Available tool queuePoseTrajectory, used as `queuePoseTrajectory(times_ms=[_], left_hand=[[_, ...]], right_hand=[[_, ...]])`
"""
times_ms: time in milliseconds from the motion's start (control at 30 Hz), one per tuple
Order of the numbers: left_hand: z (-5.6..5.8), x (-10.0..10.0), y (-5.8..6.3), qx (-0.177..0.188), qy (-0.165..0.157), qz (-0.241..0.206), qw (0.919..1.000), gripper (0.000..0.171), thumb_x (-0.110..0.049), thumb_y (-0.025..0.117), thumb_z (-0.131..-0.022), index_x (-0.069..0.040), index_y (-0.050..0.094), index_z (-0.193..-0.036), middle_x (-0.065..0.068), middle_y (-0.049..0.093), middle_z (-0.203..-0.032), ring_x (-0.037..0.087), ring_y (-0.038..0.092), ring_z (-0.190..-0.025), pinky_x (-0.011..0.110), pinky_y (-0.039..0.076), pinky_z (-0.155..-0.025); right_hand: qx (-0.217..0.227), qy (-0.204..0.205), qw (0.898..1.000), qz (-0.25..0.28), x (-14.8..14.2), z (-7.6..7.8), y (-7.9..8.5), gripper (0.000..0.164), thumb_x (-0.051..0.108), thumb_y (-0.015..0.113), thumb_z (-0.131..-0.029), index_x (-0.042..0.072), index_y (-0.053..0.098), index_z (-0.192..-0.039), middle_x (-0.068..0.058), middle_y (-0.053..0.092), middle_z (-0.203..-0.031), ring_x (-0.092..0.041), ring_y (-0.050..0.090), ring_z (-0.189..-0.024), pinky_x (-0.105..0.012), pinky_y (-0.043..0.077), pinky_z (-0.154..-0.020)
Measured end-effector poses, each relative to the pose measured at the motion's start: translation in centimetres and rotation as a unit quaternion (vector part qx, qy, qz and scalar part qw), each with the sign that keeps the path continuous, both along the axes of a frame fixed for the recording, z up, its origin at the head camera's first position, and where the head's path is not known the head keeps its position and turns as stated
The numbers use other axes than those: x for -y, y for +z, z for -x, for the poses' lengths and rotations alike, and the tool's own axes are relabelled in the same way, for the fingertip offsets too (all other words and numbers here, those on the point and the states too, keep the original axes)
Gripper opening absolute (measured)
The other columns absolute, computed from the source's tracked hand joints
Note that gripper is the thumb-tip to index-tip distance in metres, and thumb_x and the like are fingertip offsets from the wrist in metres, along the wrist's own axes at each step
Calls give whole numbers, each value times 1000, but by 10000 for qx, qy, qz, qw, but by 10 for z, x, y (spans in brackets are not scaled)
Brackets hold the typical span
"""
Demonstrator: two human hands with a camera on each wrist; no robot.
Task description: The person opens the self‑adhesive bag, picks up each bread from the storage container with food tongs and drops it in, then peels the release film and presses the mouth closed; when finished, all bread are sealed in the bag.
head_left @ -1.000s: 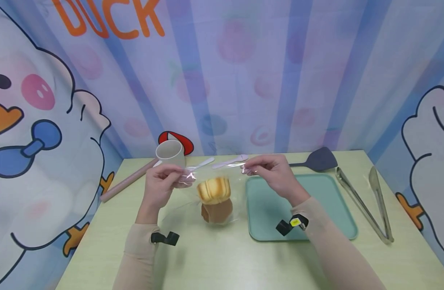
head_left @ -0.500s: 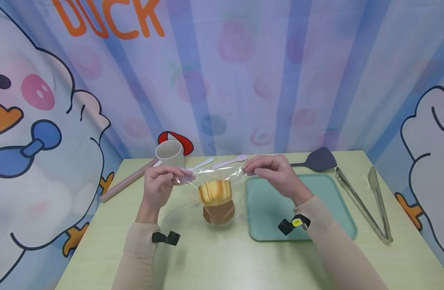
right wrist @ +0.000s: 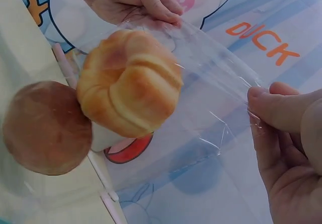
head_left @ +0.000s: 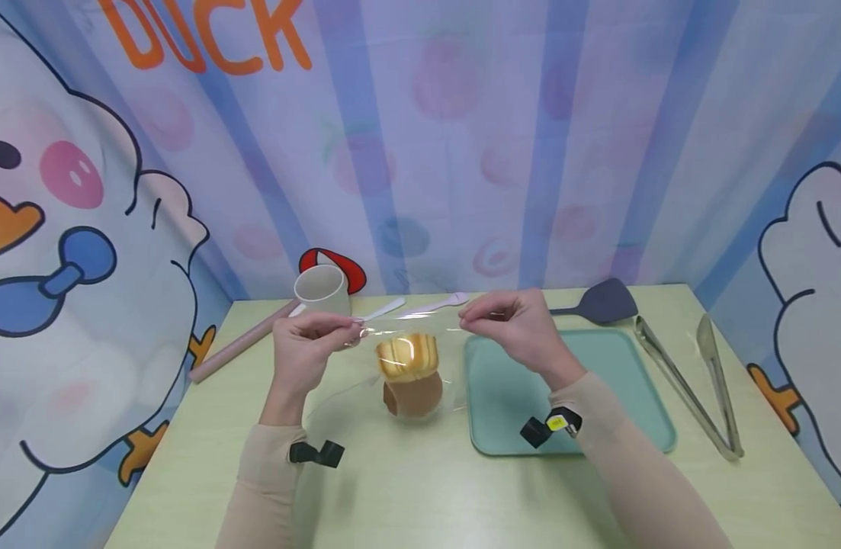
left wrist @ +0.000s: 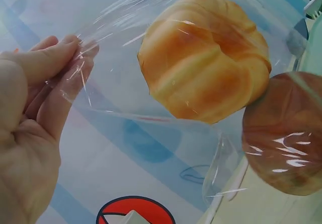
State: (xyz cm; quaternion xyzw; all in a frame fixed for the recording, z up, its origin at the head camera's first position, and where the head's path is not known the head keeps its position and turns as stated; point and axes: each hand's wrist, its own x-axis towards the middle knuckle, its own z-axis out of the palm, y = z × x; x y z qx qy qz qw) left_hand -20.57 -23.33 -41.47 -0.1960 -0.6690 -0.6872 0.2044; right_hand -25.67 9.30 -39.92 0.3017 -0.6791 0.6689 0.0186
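A clear plastic bag (left wrist: 121, 100) is stretched between both hands in front of me. My left hand (head_left: 303, 354) pinches its upper left corner between thumb and fingers. At the upper right corner, the thumb and fingertips of my right hand (head_left: 519, 332) pinch the film. Inside the bag, a golden ridged bread roll (head_left: 408, 357) lies on top of a round brown bun (head_left: 415, 396). Both wrist views show the roll (right wrist: 131, 83) and the bun (right wrist: 48, 128) touching through the shiny film.
A green tray (head_left: 571, 442) lies to the right, with metal tongs (head_left: 688, 389) beyond it. Along the back are a dark spatula (head_left: 607, 302), a white mug (head_left: 322, 291) and two small pale utensils, one a lilac one (head_left: 437, 305). A pink rolling pin (head_left: 245, 341) lies left.
The left hand's grip on the bag corner has shifted and the bag's top edge is pulled straighter. The bread inside has swayed slightly, and the right hand has moved a little.
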Motion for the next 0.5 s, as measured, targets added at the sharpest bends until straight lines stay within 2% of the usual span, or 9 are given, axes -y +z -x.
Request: queuePoseTrajectory(times_ms=[200,333,433,500], left_hand=[[0,-7,-7,341,73,-245,9991,19,8,82,-85,16,73,-100,4,81,-88,18,79,-76,37,65,-72],[-1,-12,-8,514,51,-138,9986,20,4,84,-85,13,75,-102,5,81,-88,18,78,-74,37,65,-69],[0,-14,-8,534,-134,-60,9985,19,3,84,-86,9,76,-103,6,80,-87,23,79,-75,40,65,-69],[0,-16,-7,536,-288,-74,9981,18,4,82,-87,8,76,-103,6,80,-88,25,79,-78,43,65,-70]], right_hand=[[74,-111,9982,-592,0,6,-5,6,-1,80,-89,0,79,-95,-14,77,-96,-19,75,-85,-32,63,-76],[103,-56,9946,-1028,3,3,-8,18,10,76,-96,4,75,-113,-12,74,-111,-24,72,-96,-36,62,-82],[-233,-69,9897,-1412,13,0,-3,31,18,73,-100,9,68,-129,-9,70,-127,-28,70,-111,-44,58,-95],[-749,-153,9813,-1769,23,-2,2,40,24,74,-100,11,65,-136,-7,69,-134,-29,67,-119,-49,54,-103]])
